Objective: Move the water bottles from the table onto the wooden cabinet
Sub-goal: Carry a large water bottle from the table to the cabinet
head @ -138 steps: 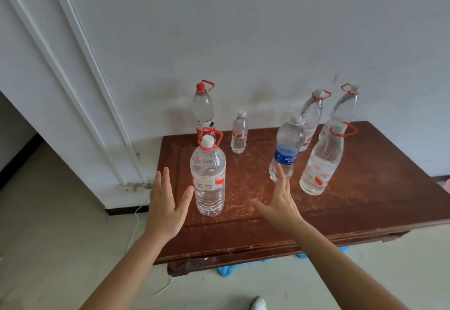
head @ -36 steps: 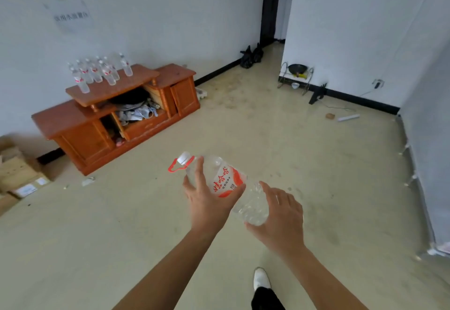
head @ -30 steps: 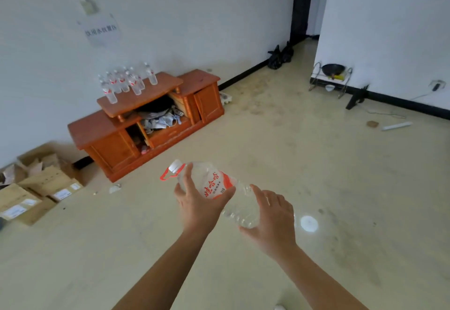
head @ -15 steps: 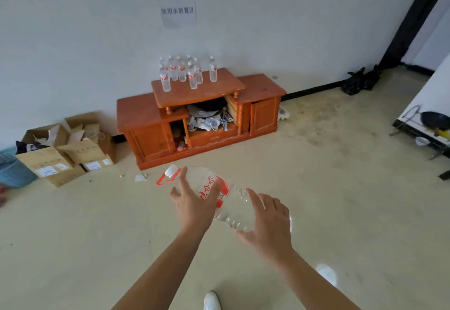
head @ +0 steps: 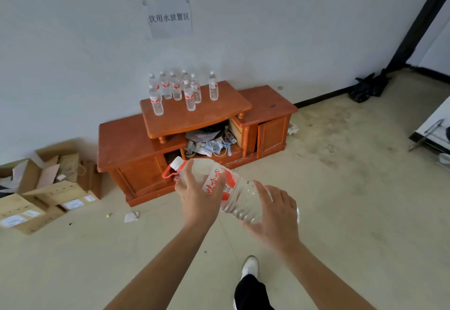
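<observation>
The water bottle (head: pixel 239 195) was held in mid-air by 2 hands, above the floor (head: pixel 341 188) and in front of the wooden cabinet (head: pixel 126 139), not touching either. The bottle lay tilted close to horizontal, with its white cap (head: pixel 176 163) pointing up and to the left and its base toward the right. A red carry loop (head: pixel 166 174) hung from the neck just below the cap. The left hand (head: pixel 197 197) gripped the upper body of the bottle at the red and white label, with its fingers (head: pixel 187 173) curled round the shoulder. The right hand (head: pixel 275 212) gripped the lower, clear part of the bottle, with its fingers (head: pixel 259 189) wrapped over the ribbed wall near the base. The cabinet stood against the white wall. A group of small bottles (head: pixel 188 98) stood upright on its raised centre shelf (head: pixel 194 117), clustered toward the left and rear of that shelf. The open compartment (head: pixel 207 141) under the shelf held loose clutter. A paper sign (head: pixel 169 17) with printed characters was fixed to the wall above the cabinet. Cardboard boxes (head: pixel 48 188) lay on the floor to the left of the cabinet, and black bags (head: pixel 365 88) lay by the wall to the far right. A white shoe (head: pixel 249 267) was visible on the floor below the forearms.
</observation>
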